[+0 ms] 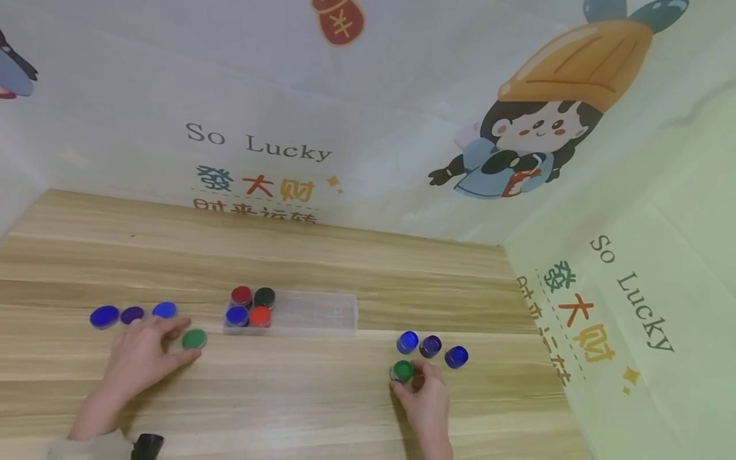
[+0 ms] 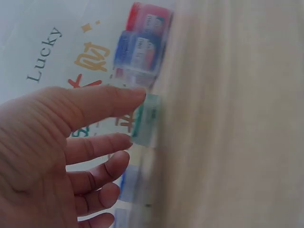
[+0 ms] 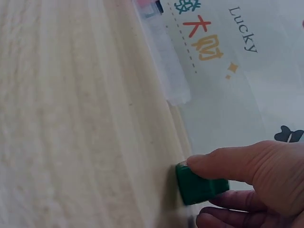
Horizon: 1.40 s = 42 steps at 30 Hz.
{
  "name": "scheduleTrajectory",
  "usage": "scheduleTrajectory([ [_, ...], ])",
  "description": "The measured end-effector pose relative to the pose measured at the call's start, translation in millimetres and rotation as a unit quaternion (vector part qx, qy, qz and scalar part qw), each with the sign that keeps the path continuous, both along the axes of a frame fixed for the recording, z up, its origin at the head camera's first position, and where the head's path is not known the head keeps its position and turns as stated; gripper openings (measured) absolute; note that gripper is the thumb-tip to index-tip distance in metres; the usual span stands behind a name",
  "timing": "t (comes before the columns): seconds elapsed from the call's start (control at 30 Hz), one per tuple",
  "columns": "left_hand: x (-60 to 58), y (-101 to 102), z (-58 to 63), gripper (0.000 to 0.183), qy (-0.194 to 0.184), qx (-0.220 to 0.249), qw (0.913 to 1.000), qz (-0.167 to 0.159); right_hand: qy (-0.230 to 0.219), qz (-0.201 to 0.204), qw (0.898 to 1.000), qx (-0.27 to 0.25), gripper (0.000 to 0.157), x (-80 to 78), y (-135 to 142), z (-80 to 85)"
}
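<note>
In the head view my left hand (image 1: pixel 140 348) reaches over the left of the table, thumb and forefinger at opposite edges of a round green lid (image 1: pixel 194 339). The left wrist view shows the lid (image 2: pixel 148 119) between those fingertips, with the other fingers loosely bent; blur hides how firm the contact is. Farther right, my right hand (image 1: pixel 427 402) pinches a small green paint pot (image 1: pixel 402 371) between thumb and fingers, its top facing up. From the right wrist view, the thumb presses on the side of this pot (image 3: pixel 197 186).
A blue lid (image 1: pixel 104 317), a purple lid (image 1: pixel 132 314) and another blue lid (image 1: pixel 165 310) lie beyond my left hand. A clear tray (image 1: pixel 322 313) holds several capped pots at its left end. Blue pot (image 1: pixel 407 342), dark pot (image 1: pixel 430 346) and blue pot (image 1: pixel 457 357) stand beyond my right hand.
</note>
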<state>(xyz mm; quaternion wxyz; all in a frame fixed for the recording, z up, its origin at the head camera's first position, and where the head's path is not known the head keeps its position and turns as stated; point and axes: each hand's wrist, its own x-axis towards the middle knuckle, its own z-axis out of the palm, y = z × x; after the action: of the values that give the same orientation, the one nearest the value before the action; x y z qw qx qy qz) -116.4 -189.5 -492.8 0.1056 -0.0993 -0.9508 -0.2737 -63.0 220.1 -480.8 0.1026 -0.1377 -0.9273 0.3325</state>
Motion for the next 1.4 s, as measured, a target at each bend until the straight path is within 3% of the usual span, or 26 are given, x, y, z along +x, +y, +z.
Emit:
scheduleTrajectory([
  [0.1, -3.5, 0, 6.5, 0.056, 0.021, 0.005, 0.9997, -0.008, 0.029, -0.002, 0.999, 0.017, 0.045, -1.8, -3, 6.6],
  [0.17, -8.3, 2, 11.3, 0.057, 0.031, 0.012, 0.9993, -0.018, 0.081, 0.014, 0.996, 0.03, 0.044, -5.4, -9, 11.2],
  [0.27, -16.3, 8, 18.9, 0.062, 0.02, 0.029, 0.9988, -0.034, 0.162, 0.062, 0.984, 0.029, 0.04, -13.9, -25, 15.6],
  [0.37, -23.8, 17, 24.1, 0.067, 0.0, 0.042, 0.9978, -0.051, 0.193, 0.12, 0.974, 0.009, 0.035, -24.1, -45, 16.2],
  [0.6, -38.3, 31, 29.4, 0.079, -0.042, 0.05, 0.9951, -0.074, 0.171, 0.21, 0.963, -0.002, 0.03, -48.9, -89, 23.5],
  [0.83, -49.7, 32, 23.4, 0.088, -0.089, 0.024, 0.9921, -0.085, 0.123, 0.255, 0.958, 0.042, 0.032, -67.9, -123, 20.5],
  [1.0, -54.5, 34, 17.0, 0.089, -0.111, 0.016, 0.9895, -0.092, 0.1, 0.272, 0.955, 0.058, 0.035, -75.8, -146, 15.8],
  [1.4, -57.4, 36, 15.1, 0.085, -0.107, 0.014, 0.9902, -0.089, 0.073, 0.267, 0.955, 0.108, 0.042, -86.8, -174, 3.8],
])
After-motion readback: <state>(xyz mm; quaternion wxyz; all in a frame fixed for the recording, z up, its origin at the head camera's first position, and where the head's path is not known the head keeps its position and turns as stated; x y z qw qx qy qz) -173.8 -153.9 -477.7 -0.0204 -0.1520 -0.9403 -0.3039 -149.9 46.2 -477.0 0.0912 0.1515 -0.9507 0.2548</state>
